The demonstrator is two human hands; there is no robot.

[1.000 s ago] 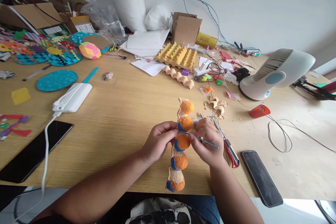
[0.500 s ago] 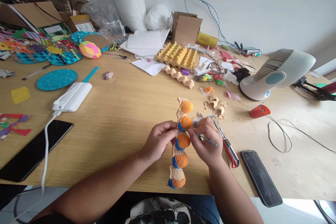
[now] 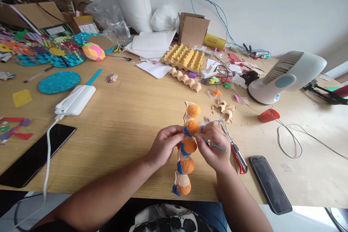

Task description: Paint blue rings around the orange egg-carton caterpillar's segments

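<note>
A strip of egg carton point(image 3: 182, 179) extends lengthwise in front of me, its several cups coated in orange, most with a blue patch along one lower side. My left hand point(image 3: 166, 144) pinches its left edge near the second cup from the far end. Between the thumb and fingers of my right hand point(image 3: 214, 145) is a thin blue stick point(image 3: 219, 147). Its inner end touches or nearly touches the second cup's blue edge. The farthest cup point(image 3: 194, 111) shows only orange. Beyond my right hand, a small blue item in clear wrap is partly hidden.
A red utility knife point(image 3: 239, 159) and a phone point(image 3: 270, 185) lie to the right. Farther back are carton scraps point(image 3: 224, 110), another carton strip point(image 3: 185, 79), a yellow egg tray point(image 3: 183, 58) and a white fan point(image 3: 282, 76). A power bank point(image 3: 75, 100) rests at left.
The blue stick has shifted slightly, with its outer end a little farther right. The carton strip's near end has swung slightly left. Both hands keep their grips.
</note>
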